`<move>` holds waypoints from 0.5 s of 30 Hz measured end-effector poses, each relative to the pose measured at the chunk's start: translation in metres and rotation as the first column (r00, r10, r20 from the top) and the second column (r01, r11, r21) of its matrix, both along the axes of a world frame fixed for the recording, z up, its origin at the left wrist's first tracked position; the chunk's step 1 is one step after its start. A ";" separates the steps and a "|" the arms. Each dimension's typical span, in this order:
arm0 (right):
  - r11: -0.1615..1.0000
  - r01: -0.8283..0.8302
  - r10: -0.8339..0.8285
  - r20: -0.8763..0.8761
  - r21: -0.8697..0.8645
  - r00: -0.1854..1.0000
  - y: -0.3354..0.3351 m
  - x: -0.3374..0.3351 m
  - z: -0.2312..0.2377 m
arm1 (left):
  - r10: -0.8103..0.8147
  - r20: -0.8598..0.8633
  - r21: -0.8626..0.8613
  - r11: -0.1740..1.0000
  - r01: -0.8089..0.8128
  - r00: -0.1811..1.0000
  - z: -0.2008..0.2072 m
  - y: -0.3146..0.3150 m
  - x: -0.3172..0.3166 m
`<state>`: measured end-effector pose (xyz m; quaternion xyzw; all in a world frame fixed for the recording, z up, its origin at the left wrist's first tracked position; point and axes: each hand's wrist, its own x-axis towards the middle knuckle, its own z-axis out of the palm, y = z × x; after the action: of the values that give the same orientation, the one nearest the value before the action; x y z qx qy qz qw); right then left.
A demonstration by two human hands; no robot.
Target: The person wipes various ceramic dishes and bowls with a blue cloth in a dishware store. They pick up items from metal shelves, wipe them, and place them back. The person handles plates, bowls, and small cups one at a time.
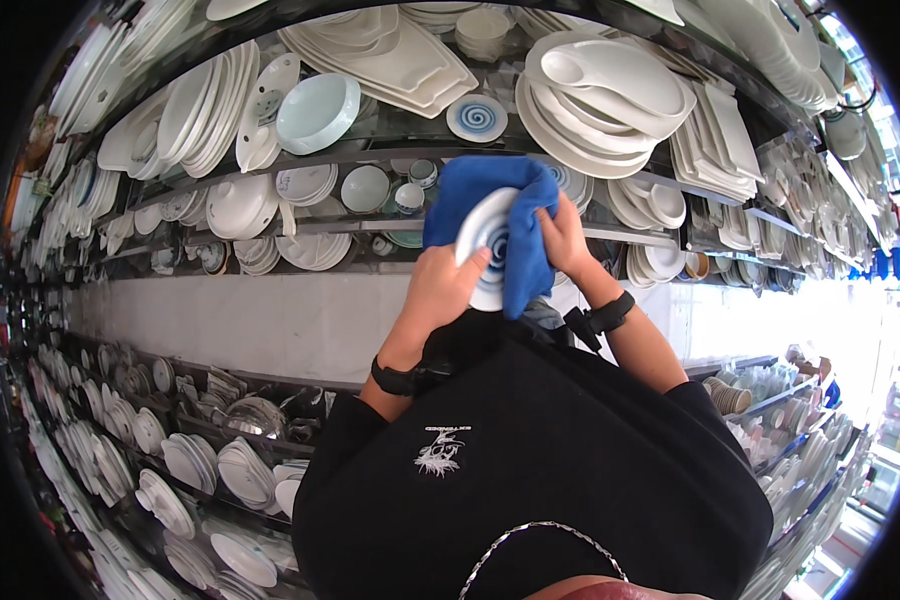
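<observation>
In front of my chest I hold a white plate (488,215) with a blue spiral pattern, tilted nearly upright. My left hand (444,285) grips its left edge, the thumb lying on the painted face. A blue cloth (532,255) drapes behind the plate and over its right side. My right hand (567,237) is closed on that cloth at the plate's right, and the cloth hides part of its fingers. Another small plate with a blue spiral (477,119) stands on the shelf just beyond the cloth.
Ahead, tiered shelves (610,232) carry stacked white plates (600,100), a pale blue bowl (318,112) and small cups (409,197). A pale floor aisle (220,320) runs between them and more shelves behind me with plate stacks (247,472).
</observation>
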<state>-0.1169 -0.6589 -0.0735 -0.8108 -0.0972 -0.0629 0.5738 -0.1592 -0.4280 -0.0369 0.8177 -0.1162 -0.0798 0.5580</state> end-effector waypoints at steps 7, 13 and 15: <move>0.875 0.375 -0.264 -0.346 0.306 0.900 -0.060 -0.057 -0.072 | 0.168 -0.402 -0.660 0.628 -0.412 0.900 0.001 0.013 0.016; 0.570 0.262 0.176 -0.427 0.778 0.887 -0.089 -0.074 -0.035 | 0.197 -0.412 -0.632 0.641 -0.435 0.889 -0.016 0.004 0.021; 0.455 0.318 0.199 -0.442 0.832 0.875 -0.080 -0.073 -0.021 | 0.210 -0.455 -0.614 0.629 -0.476 0.865 -0.016 -0.007 0.018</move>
<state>-0.1895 -0.7390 -0.0949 -0.3818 0.1252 0.0781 0.9124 -0.1415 -0.4347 -0.0530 0.5185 0.1212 -0.0592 0.8444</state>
